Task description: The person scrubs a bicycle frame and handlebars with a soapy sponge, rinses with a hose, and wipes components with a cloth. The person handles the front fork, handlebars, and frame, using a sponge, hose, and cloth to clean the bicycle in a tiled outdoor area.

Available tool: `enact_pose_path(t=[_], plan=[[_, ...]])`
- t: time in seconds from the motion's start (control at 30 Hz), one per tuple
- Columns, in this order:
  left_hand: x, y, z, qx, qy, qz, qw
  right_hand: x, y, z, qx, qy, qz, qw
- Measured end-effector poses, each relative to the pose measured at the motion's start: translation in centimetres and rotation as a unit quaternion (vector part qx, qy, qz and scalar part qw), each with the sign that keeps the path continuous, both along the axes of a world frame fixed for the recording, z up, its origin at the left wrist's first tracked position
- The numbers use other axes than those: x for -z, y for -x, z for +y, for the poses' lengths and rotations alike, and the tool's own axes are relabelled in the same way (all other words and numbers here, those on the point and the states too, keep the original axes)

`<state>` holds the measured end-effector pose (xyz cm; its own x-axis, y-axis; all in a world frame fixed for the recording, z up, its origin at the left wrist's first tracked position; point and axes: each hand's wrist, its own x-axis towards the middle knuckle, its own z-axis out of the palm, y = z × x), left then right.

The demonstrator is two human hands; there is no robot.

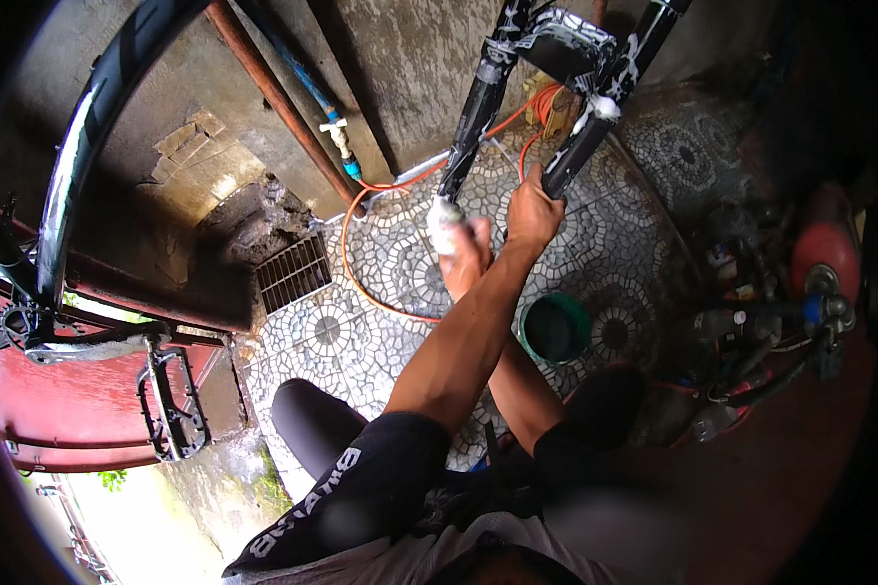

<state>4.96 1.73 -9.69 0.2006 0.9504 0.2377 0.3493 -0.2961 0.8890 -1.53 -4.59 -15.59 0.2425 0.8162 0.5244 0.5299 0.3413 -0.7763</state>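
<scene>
A black bicycle fork [479, 102] with white suds on both legs and its arch hangs at upper centre. My left hand [535, 214], its forearm crossed over my right one, is closed around the lower end of the fork's right leg. My right hand [465, 252] is closed on a white, foamy sponge or cloth [445, 219] at the bottom of the left leg; its exact shape is hidden by foam and blur. A green bucket [554, 325] with dark liquid stands on the patterned tile floor [327, 322] below my hands.
A bicycle frame with pedal [174, 409] fills the left side. Nearby are a floor drain grate [293, 273], a blue pipe with valve [337, 132] and an orange hose [376, 302]. A red tank [821, 244] and assorted bottles [727, 324] crowd the right.
</scene>
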Motion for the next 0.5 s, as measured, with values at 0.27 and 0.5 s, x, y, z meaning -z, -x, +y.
enact_pose_path(t=[0.27, 0.5], plan=[[-0.1, 0.6, 0.0, 0.012, 0.012, -0.024, 1.0, 6.3, 3.7, 1.7, 0.004, -0.039, 0.42, 0.907], [-0.2, 0.4, 0.2, 0.022, 0.017, -0.043, 0.999, 9.5, 3.5, 7.2, -0.095, -0.108, 0.542, 0.828]])
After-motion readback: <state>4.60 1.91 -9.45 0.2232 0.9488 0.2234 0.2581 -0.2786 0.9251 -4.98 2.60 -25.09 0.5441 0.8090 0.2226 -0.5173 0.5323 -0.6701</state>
